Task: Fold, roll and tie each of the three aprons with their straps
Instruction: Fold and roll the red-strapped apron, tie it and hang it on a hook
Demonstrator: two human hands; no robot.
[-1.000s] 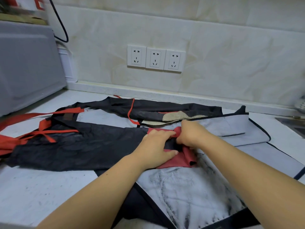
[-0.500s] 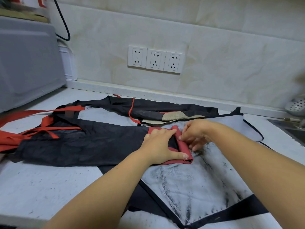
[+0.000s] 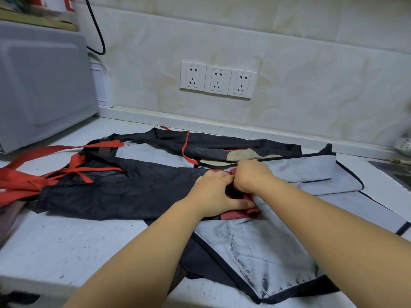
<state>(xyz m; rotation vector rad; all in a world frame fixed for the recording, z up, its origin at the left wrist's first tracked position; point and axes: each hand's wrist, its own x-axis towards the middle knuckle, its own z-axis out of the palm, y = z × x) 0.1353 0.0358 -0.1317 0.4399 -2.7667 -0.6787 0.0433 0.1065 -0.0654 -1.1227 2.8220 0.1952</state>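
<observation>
Head view: left grip (image 3: pixel 213 192) and right grip (image 3: pixel 251 177) are now both pinching red roll (image 3: pixel 238 215) atop grey apron (image 3: pixel 266 247), tightening it.

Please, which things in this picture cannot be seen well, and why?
Head view:
- Red roll of the dark apron: mostly covered by the left hand and right hand gripping it.
- Red straps: ends cut off by the left edge.
- Rear apron: partly under the grey apron.
- Metal strainer: cut off by the right edge, blurred.
</observation>
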